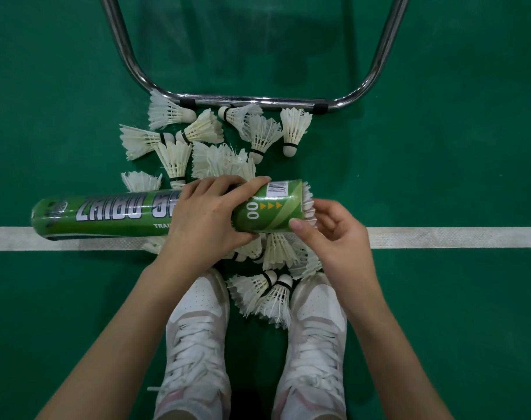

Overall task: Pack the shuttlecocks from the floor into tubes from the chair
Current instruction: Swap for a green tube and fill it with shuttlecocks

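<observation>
The green tube (106, 215) is held level over the white court line (440, 237), its closed end to the left, likely so the mouth faces the feeding hand; the left hand (203, 219) wraps its fingers round the barrel to steady it; the right hand (334, 237), fingers curled, appears to press a shuttlecock (309, 204) into the mouth; loose shuttlecocks (215, 140) lie scattered between the chair's chrome frame (252, 101) and the white shoes (197, 328), crowding the floor beneath the tube.
</observation>
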The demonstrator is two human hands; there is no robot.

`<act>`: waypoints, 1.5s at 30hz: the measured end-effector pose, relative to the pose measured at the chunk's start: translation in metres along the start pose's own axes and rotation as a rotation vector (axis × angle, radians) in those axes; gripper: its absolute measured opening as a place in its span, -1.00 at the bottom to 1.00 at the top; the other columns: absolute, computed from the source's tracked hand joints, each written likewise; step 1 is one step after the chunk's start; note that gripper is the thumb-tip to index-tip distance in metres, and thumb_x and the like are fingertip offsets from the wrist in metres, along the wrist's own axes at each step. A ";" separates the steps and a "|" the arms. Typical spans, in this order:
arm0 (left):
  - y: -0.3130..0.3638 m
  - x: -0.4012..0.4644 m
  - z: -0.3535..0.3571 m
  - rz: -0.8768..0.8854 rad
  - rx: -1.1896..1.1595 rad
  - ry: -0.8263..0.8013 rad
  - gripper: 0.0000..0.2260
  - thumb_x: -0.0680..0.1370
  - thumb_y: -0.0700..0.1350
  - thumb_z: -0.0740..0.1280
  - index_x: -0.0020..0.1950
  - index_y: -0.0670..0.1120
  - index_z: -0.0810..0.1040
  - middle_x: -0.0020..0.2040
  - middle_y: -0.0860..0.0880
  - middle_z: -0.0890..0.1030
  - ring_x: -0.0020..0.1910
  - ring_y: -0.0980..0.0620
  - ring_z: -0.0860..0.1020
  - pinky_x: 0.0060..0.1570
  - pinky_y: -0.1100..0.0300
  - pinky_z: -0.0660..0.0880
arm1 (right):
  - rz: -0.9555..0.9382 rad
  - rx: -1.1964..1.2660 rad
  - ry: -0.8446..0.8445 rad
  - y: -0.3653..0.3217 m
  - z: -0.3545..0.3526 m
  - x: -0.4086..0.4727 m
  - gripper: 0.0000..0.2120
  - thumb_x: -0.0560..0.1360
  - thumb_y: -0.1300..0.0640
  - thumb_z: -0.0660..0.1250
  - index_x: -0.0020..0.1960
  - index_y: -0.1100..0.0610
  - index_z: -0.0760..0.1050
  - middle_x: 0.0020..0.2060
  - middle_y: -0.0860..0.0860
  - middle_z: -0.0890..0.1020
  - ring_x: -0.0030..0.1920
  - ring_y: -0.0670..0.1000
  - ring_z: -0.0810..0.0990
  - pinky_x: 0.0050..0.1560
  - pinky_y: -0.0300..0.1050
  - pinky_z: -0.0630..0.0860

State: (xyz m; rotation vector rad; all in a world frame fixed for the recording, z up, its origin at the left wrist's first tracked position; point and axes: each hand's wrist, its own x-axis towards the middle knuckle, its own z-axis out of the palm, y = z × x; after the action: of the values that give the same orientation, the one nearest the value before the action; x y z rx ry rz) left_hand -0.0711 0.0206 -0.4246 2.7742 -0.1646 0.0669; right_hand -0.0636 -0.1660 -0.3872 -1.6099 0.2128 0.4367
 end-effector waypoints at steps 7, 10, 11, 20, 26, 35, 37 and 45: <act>0.004 -0.001 0.000 0.014 0.013 -0.005 -0.25 0.20 0.06 0.56 0.36 0.09 0.40 0.10 -0.06 0.57 0.03 -0.17 0.53 0.07 -0.06 0.38 | -0.059 -0.107 0.015 0.005 0.005 -0.001 -0.65 0.33 0.25 0.50 -0.02 -0.04 0.47 -0.13 -0.11 0.61 -0.04 -0.07 0.59 0.05 -0.20 0.52; 0.006 -0.001 0.000 0.017 0.009 -0.006 -0.25 0.20 0.06 0.56 0.36 0.08 0.42 0.10 -0.06 0.57 0.03 -0.17 0.53 0.08 -0.06 0.39 | -0.081 -0.128 0.039 0.007 0.004 0.000 -0.65 0.33 0.28 0.49 -0.05 -0.06 0.46 -0.15 -0.08 0.60 -0.04 0.01 0.58 0.06 -0.13 0.52; 0.006 0.000 0.000 0.017 0.008 -0.008 -0.25 0.20 0.06 0.56 0.36 0.08 0.42 0.10 -0.06 0.57 0.04 -0.17 0.53 0.08 -0.06 0.38 | -0.082 -0.133 0.042 0.007 0.004 0.001 -0.66 0.34 0.28 0.49 -0.06 -0.05 0.46 -0.16 -0.07 0.60 -0.04 0.04 0.57 0.06 -0.09 0.53; 0.006 -0.001 0.000 0.023 0.006 -0.015 -0.25 0.22 0.07 0.55 0.37 0.09 0.40 0.11 -0.05 0.57 0.05 -0.15 0.53 0.08 -0.06 0.38 | -0.023 -0.010 -0.193 0.006 0.002 0.004 -0.75 0.49 0.36 0.29 0.04 0.06 0.52 -0.11 -0.09 0.66 -0.05 -0.16 0.62 0.03 -0.31 0.51; 0.007 -0.003 -0.001 0.021 0.004 -0.012 -0.26 0.22 0.07 0.55 0.37 0.09 0.41 0.11 -0.05 0.57 0.05 -0.15 0.53 0.08 -0.04 0.38 | -0.024 0.022 -0.255 0.008 -0.001 0.003 -0.79 0.51 0.32 0.27 0.07 0.09 0.52 -0.07 -0.07 0.65 -0.01 -0.17 0.60 0.02 -0.32 0.49; 0.003 -0.004 0.000 0.027 -0.011 -0.040 -0.22 0.20 0.08 0.56 0.39 0.06 0.38 0.14 -0.05 0.55 0.09 -0.14 0.52 0.11 -0.04 0.36 | 0.055 0.060 -0.402 0.008 -0.003 0.015 -0.71 0.54 0.36 0.18 0.25 0.21 0.41 0.00 -0.03 0.63 -0.01 -0.20 0.61 0.00 -0.37 0.48; 0.000 -0.004 -0.001 0.042 -0.015 -0.078 -0.17 0.19 0.12 0.55 0.42 0.07 0.34 0.17 -0.04 0.53 0.13 -0.13 0.50 0.14 -0.03 0.34 | 0.061 0.078 -0.420 0.009 -0.004 0.017 -0.68 0.54 0.36 0.17 0.28 0.22 0.38 0.02 -0.04 0.62 0.01 -0.20 0.60 0.01 -0.37 0.47; -0.007 -0.006 -0.002 0.062 -0.011 -0.083 -0.21 0.29 0.06 0.51 0.46 0.11 0.26 0.26 -0.07 0.50 0.21 -0.14 0.46 0.20 -0.07 0.33 | 0.052 0.101 -0.438 0.011 -0.002 0.014 -0.68 0.54 0.35 0.17 0.25 0.12 0.37 0.05 -0.08 0.61 0.06 -0.22 0.58 0.05 -0.38 0.45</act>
State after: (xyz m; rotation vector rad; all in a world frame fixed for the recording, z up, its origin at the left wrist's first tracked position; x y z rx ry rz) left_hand -0.0766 0.0279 -0.4259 2.7619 -0.2709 -0.0332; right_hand -0.0553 -0.1671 -0.4030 -1.3744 -0.0548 0.7928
